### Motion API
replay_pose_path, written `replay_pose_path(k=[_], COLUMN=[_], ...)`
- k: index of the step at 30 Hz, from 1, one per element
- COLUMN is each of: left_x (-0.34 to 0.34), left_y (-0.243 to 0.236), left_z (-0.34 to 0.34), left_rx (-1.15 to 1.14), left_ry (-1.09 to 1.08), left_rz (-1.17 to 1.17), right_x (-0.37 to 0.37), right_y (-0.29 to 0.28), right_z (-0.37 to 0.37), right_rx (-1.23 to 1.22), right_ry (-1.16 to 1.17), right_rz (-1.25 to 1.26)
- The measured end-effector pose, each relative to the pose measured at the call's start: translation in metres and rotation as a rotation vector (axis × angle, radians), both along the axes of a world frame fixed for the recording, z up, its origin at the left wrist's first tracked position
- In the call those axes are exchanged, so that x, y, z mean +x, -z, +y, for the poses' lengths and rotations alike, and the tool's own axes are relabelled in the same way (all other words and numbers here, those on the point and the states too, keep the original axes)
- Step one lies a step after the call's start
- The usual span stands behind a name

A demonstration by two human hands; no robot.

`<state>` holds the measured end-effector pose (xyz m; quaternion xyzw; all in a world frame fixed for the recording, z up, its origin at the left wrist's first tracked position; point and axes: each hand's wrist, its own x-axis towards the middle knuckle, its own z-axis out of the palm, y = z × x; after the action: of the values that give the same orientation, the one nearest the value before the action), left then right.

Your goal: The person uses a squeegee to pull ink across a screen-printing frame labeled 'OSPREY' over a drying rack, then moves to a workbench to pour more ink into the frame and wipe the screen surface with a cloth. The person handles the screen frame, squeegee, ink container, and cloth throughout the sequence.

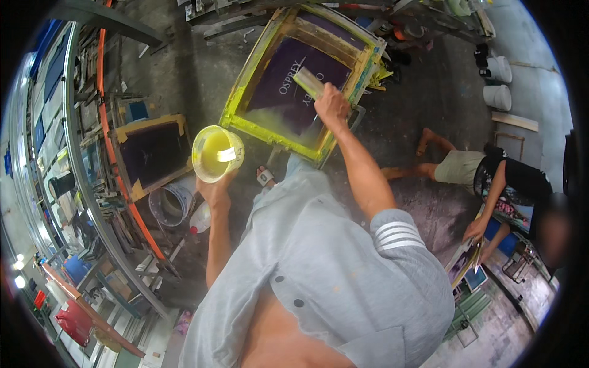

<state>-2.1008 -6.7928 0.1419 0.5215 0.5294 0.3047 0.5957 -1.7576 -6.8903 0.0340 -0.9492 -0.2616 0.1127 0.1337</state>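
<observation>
The left hand [216, 189] is wrapped around a small bucket [197, 153] of yellow-green liquid, just off the lower left corner of the framed screen [267, 80]. The right hand [332, 107] is closed on a pale, flat-ended tool [308, 83] over the right half of the screen; whether its edge touches the mesh, I cannot tell. The screen lies ahead of the person, tilted in view, its wooden border smeared bright yellow and its dark mesh bearing pale lettering, with a yellowish haze toward the lower left.

To work the mesh well, I would use light, even strokes with the tool's whole edge, going gently near the lettering and into the corners. The bucket is best held upright and close to the screen's border, so drips fall where they can be wiped up.

What bears the screen is mostly hidden; around it shows a dark, stained floor [190, 61]. Left of the screen stands a second framed panel [150, 147], with a larger pail [169, 207] below it and an orange post [104, 110] beyond. Well to the screen's lower right, a co-worker [515, 184] bends over thin panels; white buckets [497, 98] line the wall to its right.
</observation>
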Motion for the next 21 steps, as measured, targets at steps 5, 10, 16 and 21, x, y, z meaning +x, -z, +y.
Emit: replay_pose_path(k=[5,10,16,21], left_x=[-0.016,-0.026,-0.032,-0.029], left_y=[0.005,0.0,0.01,0.01], left_z=[-0.004,-0.006,-0.002,-0.002], left_rx=[-0.003,-0.028,0.039,-0.013], left_ry=[0.024,0.01,0.038,-0.026], left_rz=[-0.066,-0.145,-0.101,-0.086], right_x=[-0.069,-0.136,-0.166,-0.085], right_y=[0.001,0.009,-0.015,-0.039], right_z=[-0.02,-0.046,-0.064,-0.035], right_rx=[0.038,0.275,0.249,0.298], right_ry=[-0.009,-0.264,-0.398,-0.327], right_rz=[0.019,-0.231,-0.035,0.053])
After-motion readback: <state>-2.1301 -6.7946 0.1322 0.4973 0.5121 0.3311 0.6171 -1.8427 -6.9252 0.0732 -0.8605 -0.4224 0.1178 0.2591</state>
